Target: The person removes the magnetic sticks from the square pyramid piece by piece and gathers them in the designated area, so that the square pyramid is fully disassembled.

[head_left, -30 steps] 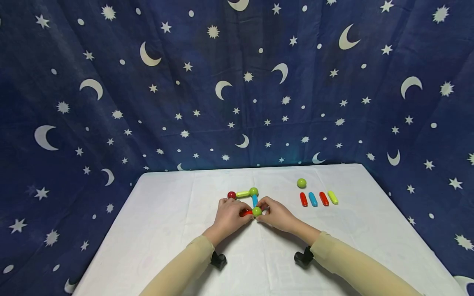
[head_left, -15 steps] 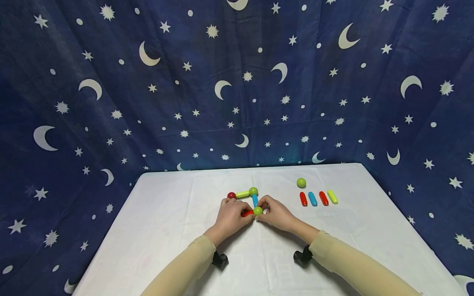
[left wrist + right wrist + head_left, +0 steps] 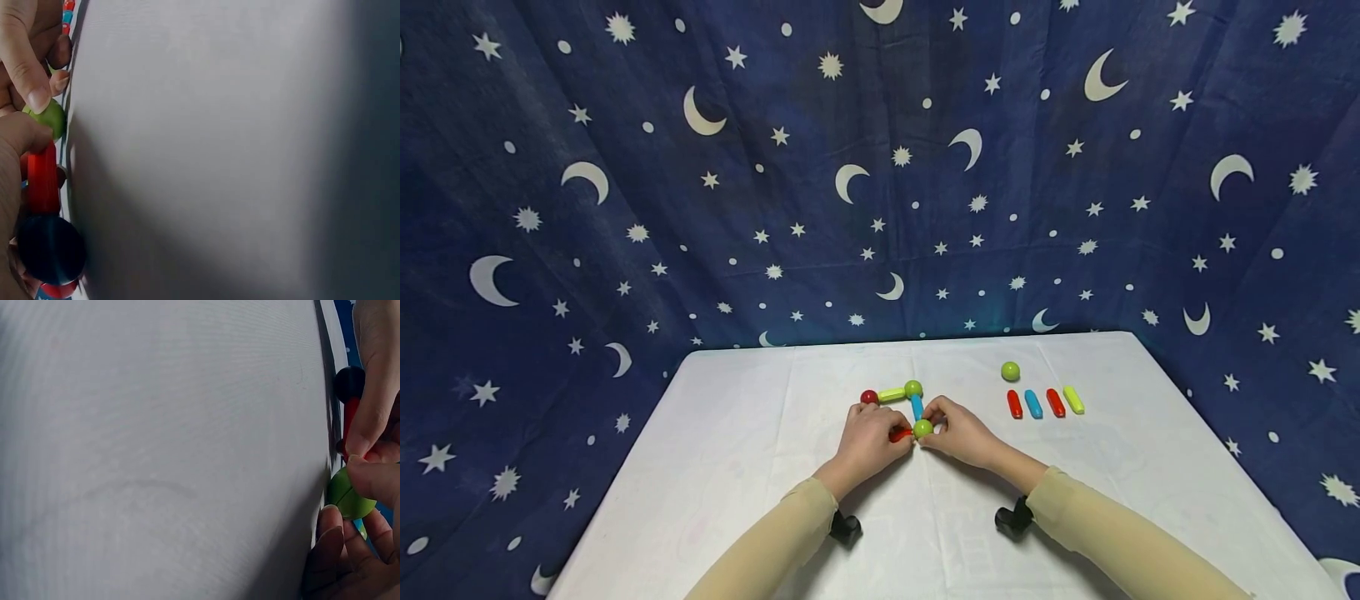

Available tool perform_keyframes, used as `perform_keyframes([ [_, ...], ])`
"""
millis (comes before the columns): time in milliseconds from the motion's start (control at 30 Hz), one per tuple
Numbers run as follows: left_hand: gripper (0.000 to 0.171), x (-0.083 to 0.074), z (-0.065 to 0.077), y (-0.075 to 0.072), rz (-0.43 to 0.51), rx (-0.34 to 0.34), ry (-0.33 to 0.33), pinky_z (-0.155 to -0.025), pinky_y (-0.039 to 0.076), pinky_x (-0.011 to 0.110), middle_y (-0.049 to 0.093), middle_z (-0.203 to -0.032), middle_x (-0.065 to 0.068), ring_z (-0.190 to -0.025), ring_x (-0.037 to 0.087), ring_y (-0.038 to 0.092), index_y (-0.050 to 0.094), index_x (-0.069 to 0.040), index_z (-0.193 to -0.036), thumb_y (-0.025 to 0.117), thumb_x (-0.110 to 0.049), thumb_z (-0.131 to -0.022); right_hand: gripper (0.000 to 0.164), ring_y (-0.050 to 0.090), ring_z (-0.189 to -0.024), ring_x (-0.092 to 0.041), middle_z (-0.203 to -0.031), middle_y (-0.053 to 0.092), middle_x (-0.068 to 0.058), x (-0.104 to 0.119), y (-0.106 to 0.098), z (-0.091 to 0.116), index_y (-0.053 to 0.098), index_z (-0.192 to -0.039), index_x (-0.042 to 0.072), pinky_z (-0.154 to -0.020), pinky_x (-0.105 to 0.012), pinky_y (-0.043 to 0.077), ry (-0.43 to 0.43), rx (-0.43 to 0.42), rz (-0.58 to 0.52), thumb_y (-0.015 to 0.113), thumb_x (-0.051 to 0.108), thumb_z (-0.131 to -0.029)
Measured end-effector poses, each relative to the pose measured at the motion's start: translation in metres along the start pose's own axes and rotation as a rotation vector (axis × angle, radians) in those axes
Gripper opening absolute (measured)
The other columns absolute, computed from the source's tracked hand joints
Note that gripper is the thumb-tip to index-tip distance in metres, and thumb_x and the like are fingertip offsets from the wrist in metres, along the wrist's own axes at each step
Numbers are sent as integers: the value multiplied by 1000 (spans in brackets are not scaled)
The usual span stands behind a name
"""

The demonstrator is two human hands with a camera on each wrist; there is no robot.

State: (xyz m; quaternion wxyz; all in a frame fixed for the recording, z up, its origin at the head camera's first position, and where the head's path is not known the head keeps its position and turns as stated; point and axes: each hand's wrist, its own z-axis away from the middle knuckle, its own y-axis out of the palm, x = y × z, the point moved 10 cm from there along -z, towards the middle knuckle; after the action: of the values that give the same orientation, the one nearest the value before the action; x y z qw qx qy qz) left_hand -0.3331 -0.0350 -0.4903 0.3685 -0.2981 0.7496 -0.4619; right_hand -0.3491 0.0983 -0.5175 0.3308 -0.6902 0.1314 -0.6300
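My left hand [image 3: 871, 437] pinches a short red rod [image 3: 43, 181] between thumb and finger. A dark blue ball [image 3: 51, 250] sits at the rod's other end, hidden under the hand in the head view. My right hand [image 3: 964, 437] pinches a green ball [image 3: 923, 429] at the rod's near end; rod and ball touch. From this ball a blue rod [image 3: 917, 407] runs back to a second green ball [image 3: 913, 388]. A yellow-green rod [image 3: 892, 394] links that one to a dark red ball [image 3: 868, 397], just beyond the left fingers.
To the right on the white table [image 3: 737, 500] lie a loose green ball [image 3: 1011, 371] and a row of rods: a red rod [image 3: 1015, 404], a blue rod [image 3: 1033, 404], another red rod [image 3: 1056, 403] and a yellow rod [image 3: 1074, 400]. A starry curtain hangs behind.
The green ball between the hands has shifted very slightly to the right, the left hand with it. Both hands keep their grip; the loose pieces have not moved.
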Motion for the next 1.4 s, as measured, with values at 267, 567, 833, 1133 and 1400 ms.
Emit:
perform_keyframes([
  [267,26,5,8,-2,-67,106,73,-115,29,46,67,-100,-9,-102,17,58,73,-23,-108,74,-44,-92,33,54,-86,-18,-100,62,2,-9,-11,1,61,-111,16,-77,-35,48,28,-8,34,83,12,-87],
  [567,18,-7,17,-4,-45,133,170,-91,46,33,67,-95,-9,-90,13,58,75,-20,-108,72,-31,-93,33,54,-89,-21,-104,62,-4,-20,-30,-6,61,-118,11,-77,-37,48,57,-41,53,77,9,-89],
  [833,25,-39,25,3,7,235,131,-79,49,27,68,-98,-7,-84,7,60,75,-15,-117,69,-30,-97,35,57,-93,-19,-111,66,-3,-24,-36,-14,66,-123,12,-86,-42,50,35,-53,71,77,14,-91],
  [1133,29,-58,21,-6,61,261,91,-83,48,28,70,-110,-8,-94,7,58,75,-20,-121,68,-35,-98,32,58,-97,-19,-115,66,1,-13,-29,-17,69,-126,15,-91,-43,48,-66,48,42,74,12,-94],
  [1400,30,3,-17,-10,254,215,-158,-93,47,44,70,-117,3,-106,24,60,73,-15,-122,73,-29,-95,33,57,-101,-19,-115,67,3,-9,-12,-20,69,-127,17,-92,-40,48,-76,118,-33,75,17,-94],
])
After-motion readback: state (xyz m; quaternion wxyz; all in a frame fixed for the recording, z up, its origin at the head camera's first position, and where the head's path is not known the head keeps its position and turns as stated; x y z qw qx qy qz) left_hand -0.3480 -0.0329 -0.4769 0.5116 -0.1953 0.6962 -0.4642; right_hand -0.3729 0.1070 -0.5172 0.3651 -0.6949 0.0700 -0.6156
